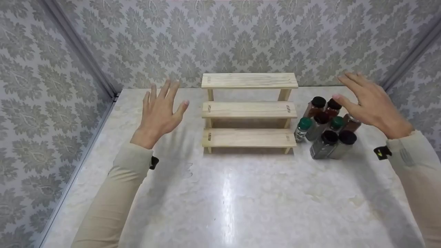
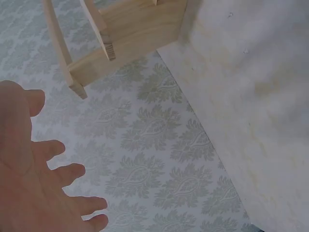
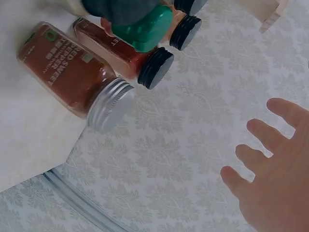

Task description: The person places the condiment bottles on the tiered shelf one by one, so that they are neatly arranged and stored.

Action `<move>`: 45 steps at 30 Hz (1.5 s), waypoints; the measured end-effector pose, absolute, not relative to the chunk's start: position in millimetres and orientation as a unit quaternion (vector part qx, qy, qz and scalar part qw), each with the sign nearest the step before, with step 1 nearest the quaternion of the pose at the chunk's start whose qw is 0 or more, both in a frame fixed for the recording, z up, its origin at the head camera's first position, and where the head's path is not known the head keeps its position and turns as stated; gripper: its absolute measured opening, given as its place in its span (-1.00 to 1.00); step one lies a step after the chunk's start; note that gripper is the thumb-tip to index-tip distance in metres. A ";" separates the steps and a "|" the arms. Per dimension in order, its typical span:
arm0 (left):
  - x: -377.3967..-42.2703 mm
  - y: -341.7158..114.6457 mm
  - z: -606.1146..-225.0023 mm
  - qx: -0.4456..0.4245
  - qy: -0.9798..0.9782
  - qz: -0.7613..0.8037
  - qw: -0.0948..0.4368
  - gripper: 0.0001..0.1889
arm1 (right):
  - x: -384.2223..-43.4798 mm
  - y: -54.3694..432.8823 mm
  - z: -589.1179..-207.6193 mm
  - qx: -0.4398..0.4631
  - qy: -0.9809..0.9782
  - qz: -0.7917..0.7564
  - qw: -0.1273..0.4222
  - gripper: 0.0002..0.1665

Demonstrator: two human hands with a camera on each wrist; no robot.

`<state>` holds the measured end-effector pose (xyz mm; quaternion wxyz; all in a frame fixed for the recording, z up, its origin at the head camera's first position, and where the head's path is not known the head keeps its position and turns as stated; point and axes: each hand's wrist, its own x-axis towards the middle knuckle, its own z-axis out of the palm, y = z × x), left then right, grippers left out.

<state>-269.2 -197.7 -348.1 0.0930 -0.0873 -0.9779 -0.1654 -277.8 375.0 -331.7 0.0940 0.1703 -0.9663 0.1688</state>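
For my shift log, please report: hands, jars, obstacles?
Left hand, right hand: holding nothing. Spice jars: grouped right of wooden rack. No obstacle visible between.

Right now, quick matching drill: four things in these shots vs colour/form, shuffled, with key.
Things:
1. wooden rack
2. jar with the fully legible RED SWEET PEPPER label
3. jar closest to the rack
4. tabletop

Colour or form:
A. green-capped
B. pale, marbled
C. three-tiered
D. silver-capped

Pairs: 1-C, 2-D, 3-A, 4-B
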 end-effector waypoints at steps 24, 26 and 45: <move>-241.2 -166.8 -425.1 -0.101 -0.888 -0.442 0.074 -0.33 | -218.4 403.5 -388.7 0.209 -0.931 0.269 0.133 -0.17; -239.9 -165.3 -432.2 -0.085 -0.877 -0.470 0.053 -0.33 | -215.7 407.7 -396.5 0.214 -0.927 0.276 0.140 -0.17; -233.9 -145.7 -467.9 0.003 -0.800 -0.599 -0.023 -0.52 | -203.9 422.3 -452.0 0.185 -0.886 0.420 0.069 -0.17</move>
